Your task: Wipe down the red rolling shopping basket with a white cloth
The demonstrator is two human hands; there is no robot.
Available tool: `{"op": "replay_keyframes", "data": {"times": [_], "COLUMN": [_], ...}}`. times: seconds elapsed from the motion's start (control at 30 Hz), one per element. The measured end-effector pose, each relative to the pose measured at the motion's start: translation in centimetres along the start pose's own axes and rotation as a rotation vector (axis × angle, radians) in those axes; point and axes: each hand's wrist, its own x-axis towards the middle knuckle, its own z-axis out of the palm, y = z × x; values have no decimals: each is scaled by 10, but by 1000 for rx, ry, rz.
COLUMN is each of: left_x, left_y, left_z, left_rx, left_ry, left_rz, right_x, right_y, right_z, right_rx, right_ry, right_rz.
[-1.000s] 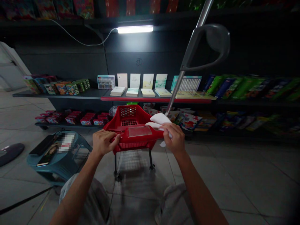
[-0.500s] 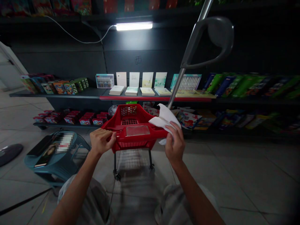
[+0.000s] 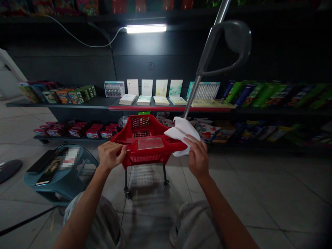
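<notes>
The left hand (image 3: 111,156) is closed over the near rim of a red plastic trolley basket (image 3: 145,121). The right hand (image 3: 198,158) pinches a crumpled white cloth (image 3: 181,133) between thumb and fingers, against the basket's right end. Farther off, a black shelf (image 3: 77,106) carries notebooks (image 3: 161,100).

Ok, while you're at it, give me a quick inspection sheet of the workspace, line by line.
Surface: pale floor tiles, shadowed under the basket.
Job's things: red plastic wheeled basket with metal pole and grey loop handle; white cloth over its right end.
Clutter: teal plastic stool at left, dark flat items on it.
Grippers: left hand grips the basket rim; right hand holds the cloth.
Cables: white cable to the strip light; black cable low left.
Surroundings: dark shelves with cards and boxed goods.
</notes>
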Motion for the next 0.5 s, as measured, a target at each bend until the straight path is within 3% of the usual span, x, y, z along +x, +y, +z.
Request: {"op": "replay_keyframes", "data": {"times": [0.1, 0.2, 0.33, 0.5], "left_x": [-1, -1, -3, -3], "left_y": [0, 0, 0, 1], "left_z": [0, 0, 1, 1], "left_rx": [-2, -7, -9, 5], "left_ry": [-1, -3, -5, -14], "left_rz": [-16, -29, -44, -44], "right_x": [1, 11, 32, 54], "right_y": [11, 2, -40, -106], "right_z": [-9, -16, -12, 23], "right_rx": [-74, -57, 81, 386], "right_ry": [30, -34, -189, -351], "right_rz": [26, 8, -42, -149]}}
